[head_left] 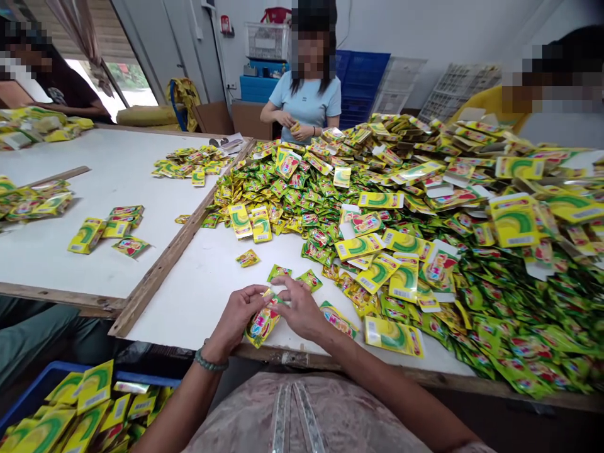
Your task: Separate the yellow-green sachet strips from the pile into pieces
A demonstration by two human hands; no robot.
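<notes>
Near the table's front edge, my left hand (238,318) is closed round a small yellow-and-green candy box (262,327), which tilts with its lower end toward me. My right hand (302,309) grips the box's upper end, thumb on it and forefinger raised and bent. What the fingertips cover at that end is hidden. Just beyond my hands lie small green candy packets, one of them (309,280) by my right fingers. A yellow packet (248,258) rests farther off. Beside my right wrist is another box (338,319), and a yellow box (394,336) lies flat to its right.
A large heap of green packets (509,314) and flat yellow cartons (513,220) fills the right side. A wooden strip (174,251) divides the tabletop. Filled boxes (87,235) lie left of it. A blue crate (28,393) of boxes stands lower left. Three people work around the table.
</notes>
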